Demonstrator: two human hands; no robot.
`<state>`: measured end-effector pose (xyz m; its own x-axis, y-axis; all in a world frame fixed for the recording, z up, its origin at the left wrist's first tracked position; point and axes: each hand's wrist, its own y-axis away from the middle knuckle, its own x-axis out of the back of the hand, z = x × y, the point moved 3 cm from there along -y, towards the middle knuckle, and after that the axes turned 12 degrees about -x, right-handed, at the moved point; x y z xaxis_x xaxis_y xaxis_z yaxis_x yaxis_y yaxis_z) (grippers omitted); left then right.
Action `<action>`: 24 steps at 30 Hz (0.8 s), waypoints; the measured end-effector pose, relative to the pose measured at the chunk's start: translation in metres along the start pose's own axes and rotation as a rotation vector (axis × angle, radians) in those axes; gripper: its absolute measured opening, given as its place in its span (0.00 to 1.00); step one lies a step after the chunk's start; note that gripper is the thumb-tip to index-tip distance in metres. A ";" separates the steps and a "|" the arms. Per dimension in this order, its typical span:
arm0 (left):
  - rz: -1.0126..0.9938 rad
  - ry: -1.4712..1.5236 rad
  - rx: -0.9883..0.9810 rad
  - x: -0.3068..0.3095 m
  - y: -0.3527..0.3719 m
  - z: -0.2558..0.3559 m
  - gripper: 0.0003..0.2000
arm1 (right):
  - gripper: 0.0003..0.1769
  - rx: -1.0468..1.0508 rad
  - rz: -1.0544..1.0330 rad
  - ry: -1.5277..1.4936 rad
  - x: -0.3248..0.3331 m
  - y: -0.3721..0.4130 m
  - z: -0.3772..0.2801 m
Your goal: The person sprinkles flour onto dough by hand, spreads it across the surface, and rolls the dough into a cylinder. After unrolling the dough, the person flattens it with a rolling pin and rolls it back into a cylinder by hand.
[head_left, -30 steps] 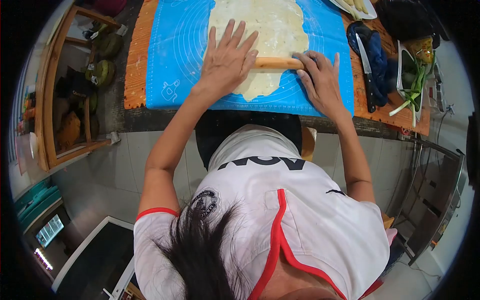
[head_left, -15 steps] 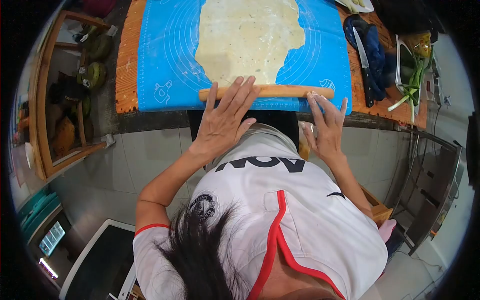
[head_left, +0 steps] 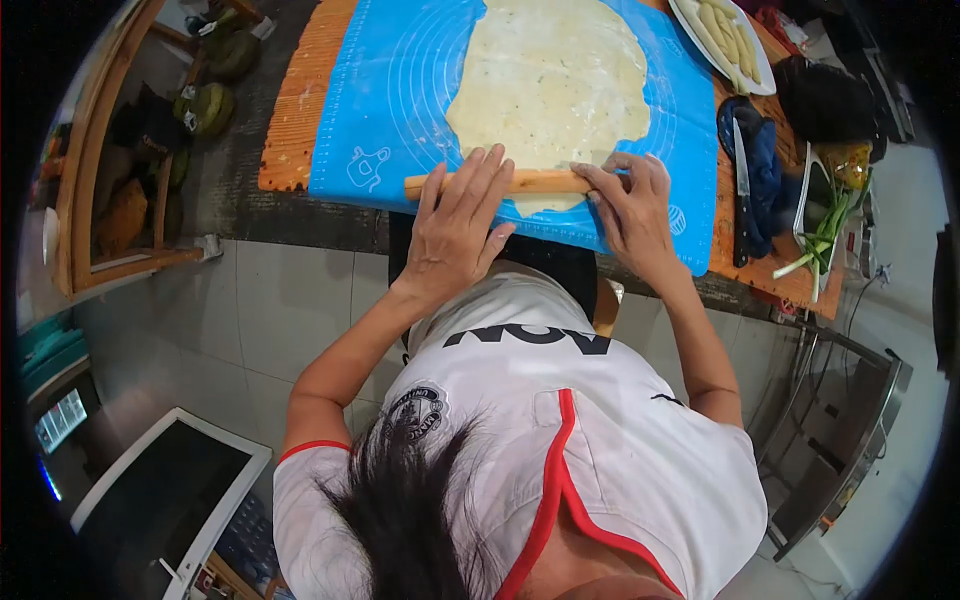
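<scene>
A thin, pale sheet of dough (head_left: 550, 85) with small dark specks lies on a blue marked baking mat (head_left: 385, 110). A wooden rolling pin (head_left: 545, 181) crosses the dough close to its near edge, and a short flap of dough shows on the near side. My left hand (head_left: 455, 225) rests on the pin's left part, fingers stretched out and thumb apart. At the right part of the pin, my right hand (head_left: 635, 205) has its fingers bent and pinched around it, by the dough's edge. That end of the pin is hidden by the hand.
To the right are a knife (head_left: 741, 180) on a dark blue cloth, green onions (head_left: 825, 235) and a white plate (head_left: 765, 82) of pale dough strips. A wooden-framed shelf (head_left: 75, 200) stands at left, with a white-framed screen (head_left: 170, 500) below it.
My right hand has gone from flat fingers on the pin's right end to a bent-finger grip further in. A dough flap now shows on the near side. The view has shifted; the mat appears tilted.
</scene>
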<state>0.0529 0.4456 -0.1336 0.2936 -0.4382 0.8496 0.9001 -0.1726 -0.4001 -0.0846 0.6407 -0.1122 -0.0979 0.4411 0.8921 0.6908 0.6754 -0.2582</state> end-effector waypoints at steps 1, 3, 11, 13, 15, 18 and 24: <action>-0.015 -0.028 -0.006 0.000 0.002 -0.002 0.32 | 0.23 0.001 0.016 0.030 -0.001 -0.005 -0.003; -0.033 -0.060 -0.006 0.001 0.006 -0.002 0.31 | 0.22 -0.010 0.037 0.084 0.001 -0.001 -0.014; 0.114 0.001 -0.189 0.008 0.027 -0.009 0.20 | 0.22 0.008 0.099 0.012 -0.001 0.043 -0.030; 0.150 0.021 -0.208 0.015 0.017 -0.020 0.18 | 0.25 -0.050 0.033 -0.101 0.002 0.040 -0.031; 0.217 -0.001 -0.203 0.035 -0.009 -0.035 0.17 | 0.27 -0.070 0.043 -0.149 0.009 0.029 -0.035; 0.177 -0.051 -0.205 0.058 -0.072 -0.053 0.18 | 0.31 -0.078 0.112 -0.113 0.013 0.007 -0.038; 0.313 -0.355 -0.516 0.042 -0.144 -0.067 0.08 | 0.30 -0.205 -0.046 -0.061 -0.012 -0.010 -0.044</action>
<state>-0.0858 0.3926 -0.0635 0.6811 -0.2360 0.6931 0.5134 -0.5210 -0.6819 -0.0590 0.6029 -0.1044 -0.1714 0.4514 0.8757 0.8153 0.5640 -0.1311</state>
